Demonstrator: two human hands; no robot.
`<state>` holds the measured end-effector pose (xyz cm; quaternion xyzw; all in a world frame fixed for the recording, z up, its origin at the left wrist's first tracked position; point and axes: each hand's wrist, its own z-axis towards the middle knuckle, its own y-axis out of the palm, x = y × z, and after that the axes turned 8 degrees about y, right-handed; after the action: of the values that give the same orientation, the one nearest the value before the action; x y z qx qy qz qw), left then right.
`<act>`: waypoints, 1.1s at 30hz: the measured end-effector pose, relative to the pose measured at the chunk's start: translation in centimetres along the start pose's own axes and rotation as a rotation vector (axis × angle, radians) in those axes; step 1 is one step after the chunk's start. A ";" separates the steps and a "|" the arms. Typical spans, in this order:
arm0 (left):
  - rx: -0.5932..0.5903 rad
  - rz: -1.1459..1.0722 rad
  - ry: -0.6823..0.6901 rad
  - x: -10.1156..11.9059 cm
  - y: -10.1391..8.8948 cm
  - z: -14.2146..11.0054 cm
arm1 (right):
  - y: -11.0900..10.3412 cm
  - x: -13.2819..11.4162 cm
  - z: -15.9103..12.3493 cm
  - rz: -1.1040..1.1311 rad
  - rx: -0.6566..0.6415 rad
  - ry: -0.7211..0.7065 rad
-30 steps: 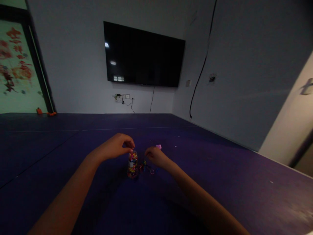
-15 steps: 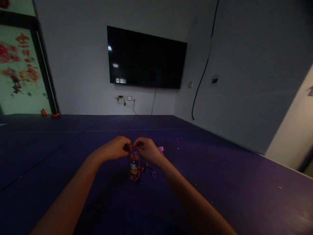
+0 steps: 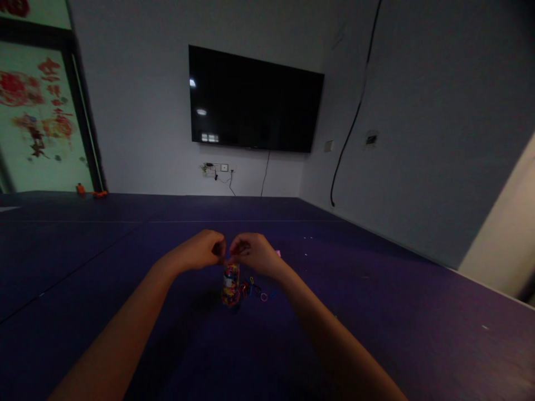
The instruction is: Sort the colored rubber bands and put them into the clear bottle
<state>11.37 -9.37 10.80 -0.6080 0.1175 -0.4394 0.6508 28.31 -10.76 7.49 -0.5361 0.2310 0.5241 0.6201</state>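
Observation:
A clear bottle (image 3: 230, 285) packed with small multicoloured bands stands upright on the purple floor, a pale label on its side. Over its top my left hand (image 3: 209, 248) bends inward, thumb and fingers pinched together at the bottle's mouth. Opposite it, my right hand (image 3: 249, 252) is also closed in a pinch, its fingertips almost meeting the left ones. Whatever lies between the fingertips is too small and dark to name. Several loose coloured elastic bands (image 3: 252, 288) lie just right of the bottle. A pink object (image 3: 278, 254) is partly hidden behind my right hand.
Purple flooring (image 3: 167, 345) stretches to the walls, with small white scraps (image 3: 307, 238) on it. A black television (image 3: 254, 100) hangs on the far wall above sockets and cables. One dark cable (image 3: 355, 111) hangs down the right wall. Small orange objects (image 3: 99, 194) sit by the door.
The view has shifted slightly, so the room appears further right. Both hands stay pinched above the bottle, with small finger movements. Less of the pink object shows behind my right hand.

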 end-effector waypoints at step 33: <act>-0.480 0.054 -0.297 -8.7 6.7 1.3 | 1.5 8.1 -2.4 -0.425 -0.433 0.288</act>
<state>9.99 -3.07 1.79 -0.7990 0.1378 -0.2876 0.5098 30.43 -9.85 -0.74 -0.7599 0.0827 0.3391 0.5483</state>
